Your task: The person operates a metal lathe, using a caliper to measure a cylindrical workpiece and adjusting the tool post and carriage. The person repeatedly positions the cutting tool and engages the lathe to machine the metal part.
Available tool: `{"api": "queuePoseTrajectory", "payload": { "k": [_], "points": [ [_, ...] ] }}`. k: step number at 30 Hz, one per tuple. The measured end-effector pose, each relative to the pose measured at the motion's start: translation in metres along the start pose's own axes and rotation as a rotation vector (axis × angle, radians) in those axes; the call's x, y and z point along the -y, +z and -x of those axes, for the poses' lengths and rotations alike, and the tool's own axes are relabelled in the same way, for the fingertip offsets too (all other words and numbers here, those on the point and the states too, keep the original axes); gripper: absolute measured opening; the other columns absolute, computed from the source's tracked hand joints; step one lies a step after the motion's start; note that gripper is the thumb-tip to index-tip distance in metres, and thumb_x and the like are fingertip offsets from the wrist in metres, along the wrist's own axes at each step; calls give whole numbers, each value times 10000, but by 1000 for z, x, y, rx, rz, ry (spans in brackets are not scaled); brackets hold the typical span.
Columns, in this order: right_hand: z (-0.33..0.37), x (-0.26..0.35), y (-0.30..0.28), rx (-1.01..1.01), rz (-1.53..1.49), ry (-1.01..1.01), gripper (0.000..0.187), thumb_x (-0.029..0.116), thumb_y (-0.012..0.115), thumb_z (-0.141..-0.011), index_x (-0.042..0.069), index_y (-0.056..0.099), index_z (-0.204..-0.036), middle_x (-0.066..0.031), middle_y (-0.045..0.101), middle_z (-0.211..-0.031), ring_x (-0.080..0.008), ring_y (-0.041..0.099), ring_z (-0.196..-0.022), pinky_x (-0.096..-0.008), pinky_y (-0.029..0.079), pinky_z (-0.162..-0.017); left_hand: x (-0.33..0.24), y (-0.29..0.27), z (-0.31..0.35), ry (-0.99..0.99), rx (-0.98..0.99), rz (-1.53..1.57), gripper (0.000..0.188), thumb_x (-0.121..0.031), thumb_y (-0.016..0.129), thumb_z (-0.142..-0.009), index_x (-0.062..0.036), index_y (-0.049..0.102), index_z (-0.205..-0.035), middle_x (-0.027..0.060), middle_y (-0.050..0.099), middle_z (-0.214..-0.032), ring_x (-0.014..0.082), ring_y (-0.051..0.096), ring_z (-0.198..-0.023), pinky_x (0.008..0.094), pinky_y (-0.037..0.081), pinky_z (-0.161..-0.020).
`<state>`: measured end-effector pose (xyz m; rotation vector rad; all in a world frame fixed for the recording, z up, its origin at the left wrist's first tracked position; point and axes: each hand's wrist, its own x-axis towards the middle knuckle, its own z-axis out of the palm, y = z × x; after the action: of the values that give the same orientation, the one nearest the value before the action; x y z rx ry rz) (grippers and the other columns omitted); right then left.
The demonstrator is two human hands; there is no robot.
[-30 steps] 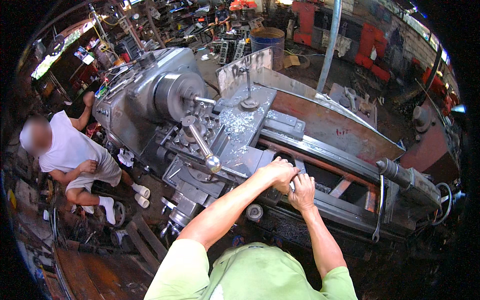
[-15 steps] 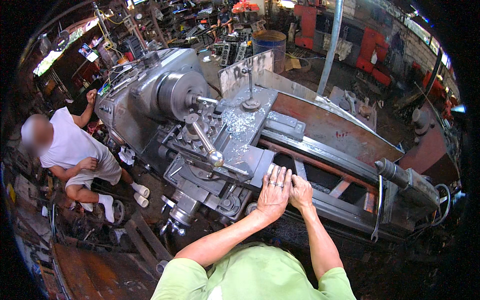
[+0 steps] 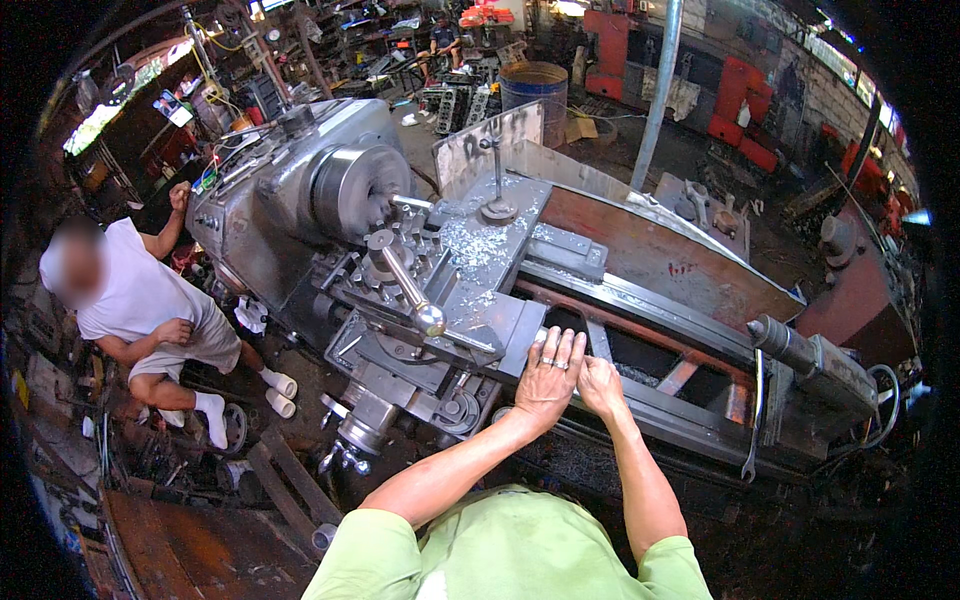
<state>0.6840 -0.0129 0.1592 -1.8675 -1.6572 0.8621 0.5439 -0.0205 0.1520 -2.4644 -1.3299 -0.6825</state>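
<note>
My left hand (image 3: 548, 378) lies over the front rail of a metal lathe bed (image 3: 655, 400), just right of the carriage (image 3: 520, 335). Its fingers are stretched out, and rings show on them. Against it rests my right hand (image 3: 602, 386) with the fingers curled in; whatever may be inside is hidden. Left of the hands, a tool post lever (image 3: 405, 275) with a round metal knob angles over the carriage. Bright metal chips (image 3: 475, 240) cover the plate behind it. Farther back, a short rod (image 3: 412, 202) sticks out from the round chuck (image 3: 350, 190).
A tailstock (image 3: 795, 350) with a pointed centre stands at right, a wrench (image 3: 756, 420) hanging beside it. A stand with an upright rod (image 3: 497, 208) sits on the chip-covered plate. Another person (image 3: 140, 290) is at left, one hand by the headstock (image 3: 260, 170). A drum (image 3: 535, 90) stands behind.
Both hands stay at nearly the same place on the rail, with only a slight shift of the left fingers. The whole view has moved a little.
</note>
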Motion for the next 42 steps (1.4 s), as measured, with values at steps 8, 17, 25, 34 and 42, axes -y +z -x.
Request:
{"api": "queuePoseTrajectory", "payload": {
  "k": [8, 17, 25, 34, 42],
  "points": [
    [-3, -3, -1, 37, -125, -34, 585, 494, 396, -1025, 0, 695, -1116, -332, 663, -1042, -501, 622, -1055, -527, 495, -896, 5, -4, -18, 31, 31, -37, 570, -156, 548, -887, 23, 439, -1417, 177, 550, -1305, 348, 494, -1256, 517, 341, -1097],
    [15, 11, -5, -151, -175, -127, 372, 270, 506, -1010, -10, 619, -1226, -310, 675, -1037, -479, 639, -1022, -499, 517, -839, 13, -13, -35, 126, 142, -18, 584, -143, 628, -824, 84, 498, -1346, 199, 613, -1143, 337, 577, -1127, 495, 399, -1055],
    [41, 13, -26, -188, 115, -501, 609, 83, 745, -747, -5, 554, -1318, -243, 555, -1289, -428, 575, -1143, -461, 488, -985, 21, -20, -50, 170, 317, 42, 530, -123, 697, -757, 69, 558, -1231, 193, 653, -1094, 343, 612, -1091, 502, 421, -1039],
    [29, 9, -10, -221, 343, -512, 638, 24, 723, -693, -8, 544, -1304, -207, 550, -1309, -400, 552, -1165, -488, 480, -945, 29, -24, -75, 194, 622, 105, 498, -169, 762, -667, 3, 600, -1106, 196, 682, -1103, 345, 636, -1092, 491, 465, -983],
    [14, 9, -22, -113, 362, -483, 495, 60, 735, -693, 41, 624, -1175, -159, 623, -1148, -371, 594, -1069, -485, 494, -872, 34, -36, -110, 188, 1010, 180, 634, -238, 836, -630, 16, 621, -1170, 217, 680, -1157, 361, 638, -1132, 451, 517, -969]
  ]
}}
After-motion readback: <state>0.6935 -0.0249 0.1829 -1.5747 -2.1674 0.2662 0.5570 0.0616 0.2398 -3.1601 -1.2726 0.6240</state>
